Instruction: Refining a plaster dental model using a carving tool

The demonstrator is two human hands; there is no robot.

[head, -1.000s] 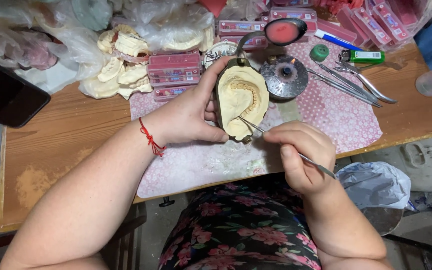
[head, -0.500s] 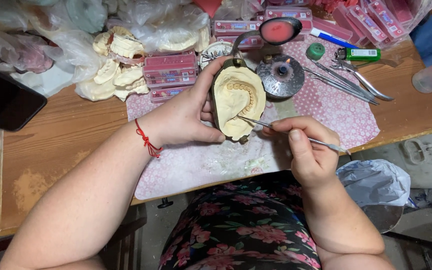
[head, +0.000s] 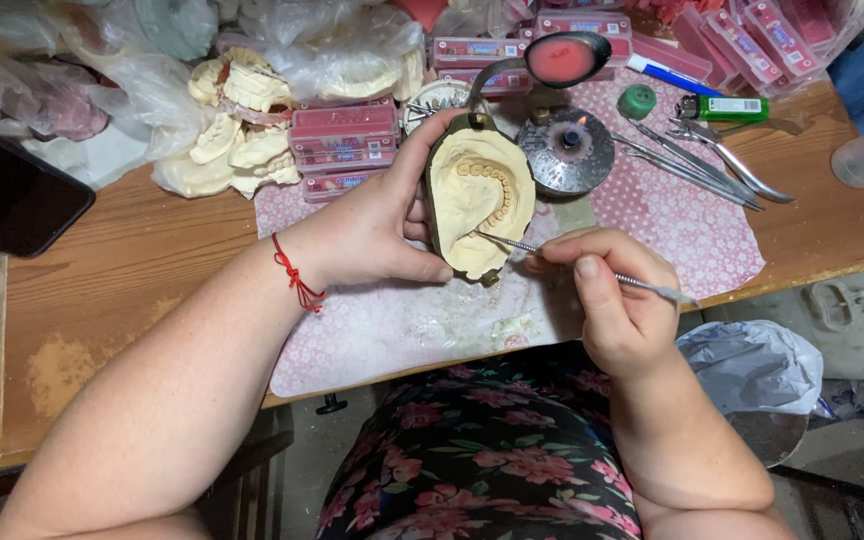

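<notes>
**Kid:** Hands first. What do they hold?

**Helper:** Only one view, from the head. The left hand (head: pixel 372 235) has its fingers wrapped round a cast (head: pixel 479 205), thumb on the near edge. The cast is a pale mold with a row of teeth in it. It sits in a dark metal frame and is held up over the pink mat (head: pixel 402 320), in the middle of the table (head: pixel 102 290).

**Kid:** And the other one?

**Helper:** The right hand (head: pixel 617 300) pinches a thin metal pick (head: pixel 592 268) like a pencil, fingers closed tight on it. The tip touches the near part of the cast, just by the teeth.

**Kid:** Is the cast heavy?

**Helper:** I think so, a bit. It looks hard and chalky, and the frame is metal. It would likely chip or crack if it fell. The best place to hold it is the frame at the sides, not the teeth.

**Kid:** What else is there?

**Helper:** Far from the cast is a small burner (head: pixel 566 150) with a tiny flame. A spoon (head: pixel 562 58) with red wax sits past it. Metal tools (head: pixel 702 160) and a green lighter (head: pixel 727 108) lie on the right. More casts (head: pixel 232 130) and pink boxes (head: pixel 342 135) are on the far left, and a dark phone (head: pixel 7 195) at the left edge.
</notes>
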